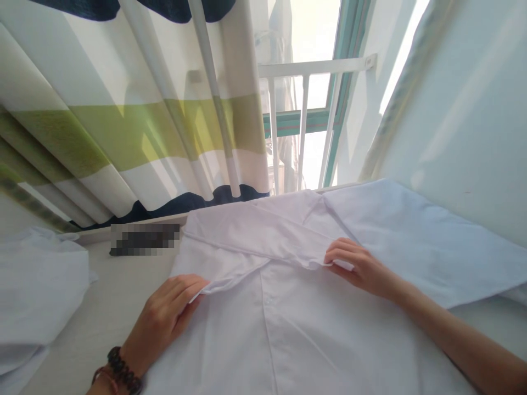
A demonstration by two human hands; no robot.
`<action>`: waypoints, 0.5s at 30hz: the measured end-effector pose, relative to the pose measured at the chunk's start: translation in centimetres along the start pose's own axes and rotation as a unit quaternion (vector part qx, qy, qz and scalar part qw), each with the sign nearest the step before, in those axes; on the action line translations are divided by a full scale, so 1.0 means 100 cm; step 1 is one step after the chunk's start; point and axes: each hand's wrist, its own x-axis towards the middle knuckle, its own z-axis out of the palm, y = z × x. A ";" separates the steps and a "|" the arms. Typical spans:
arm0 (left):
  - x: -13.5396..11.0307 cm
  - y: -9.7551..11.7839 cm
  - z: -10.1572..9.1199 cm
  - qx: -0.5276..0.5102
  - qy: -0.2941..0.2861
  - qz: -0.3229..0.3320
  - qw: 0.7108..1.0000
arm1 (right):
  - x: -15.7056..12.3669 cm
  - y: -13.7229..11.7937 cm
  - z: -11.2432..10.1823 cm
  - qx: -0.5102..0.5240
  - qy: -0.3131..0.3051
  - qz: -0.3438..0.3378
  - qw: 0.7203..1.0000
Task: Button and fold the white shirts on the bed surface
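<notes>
A white shirt (288, 318) lies spread on a pale table (111, 307) in front of me. My left hand (164, 315), with a dark bead bracelet on the wrist, pinches the shirt's folded edge at its left side. My right hand (358, 266) grips the same folded edge further right, fingers curled over the cloth. A sleeve (420, 236) of the shirt stretches off to the right along the wall.
More white cloth (37, 291) is heaped at the left edge of the table. A striped green, white and navy curtain (123, 120) hangs behind the table. A window with white bars (304, 120) is straight ahead. A pale wall (465, 120) closes the right side.
</notes>
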 end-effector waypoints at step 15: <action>0.007 0.029 -0.001 -0.102 -0.040 0.031 0.994 | 0.001 -0.010 0.007 -0.006 -0.134 0.018 0.991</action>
